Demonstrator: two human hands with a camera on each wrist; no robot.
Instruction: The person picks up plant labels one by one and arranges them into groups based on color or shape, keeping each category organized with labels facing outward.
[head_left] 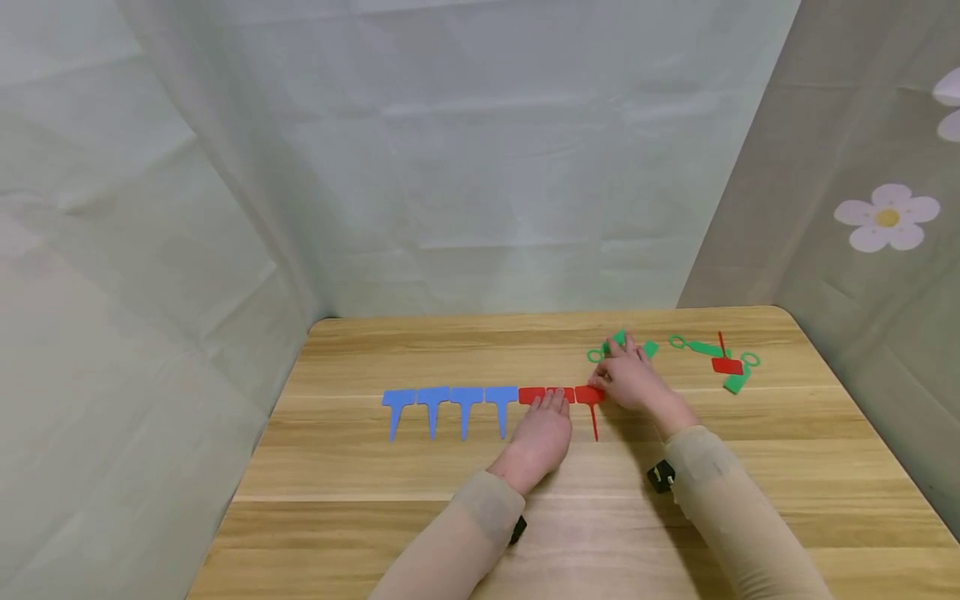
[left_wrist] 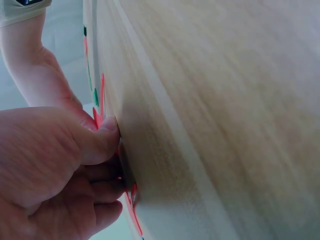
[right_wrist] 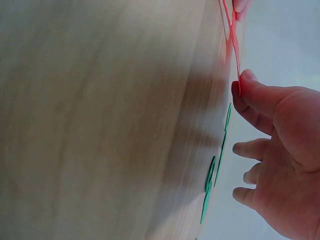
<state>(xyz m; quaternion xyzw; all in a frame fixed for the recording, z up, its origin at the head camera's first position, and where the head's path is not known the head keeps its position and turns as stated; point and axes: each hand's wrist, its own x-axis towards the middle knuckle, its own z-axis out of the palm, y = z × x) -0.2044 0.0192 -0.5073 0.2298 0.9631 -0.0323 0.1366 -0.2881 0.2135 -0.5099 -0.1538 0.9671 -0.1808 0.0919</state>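
A light wooden tabletop [head_left: 420, 533] with rounded corners is seen, enclosed by pale grey-green cloth walls [head_left: 465, 167], one of them printed with a white flower. The things are spread on it, presumably so that each lies flat and can be slid.

Just left of the left hand [head_left: 542, 433], four blue T-shaped plastic plant labels [head_left: 450, 407] are laid in a row, heads level and stakes pointing toward the person. The row is carried on by flat red T-shaped plastic labels [head_left: 558, 395], partly covered by the hands. The left grip is laid flat with the fingers straight and pressed down on the red heads, apparently to keep them lined up. Nothing is pinched by it.

The rightmost red label [head_left: 592, 400] lies directly beneath the right hand [head_left: 633, 379]. Its edge is touched by the thumb tip, as the right wrist view shows, while the other fingers are spread loosely above the wood. It seems to be nudged against its neighbour rather than gripped.

Beyond and to the right of the right grip, a loose scatter of green plastic loop tags [head_left: 705, 348] and one more red label [head_left: 726, 363] lies unsorted.
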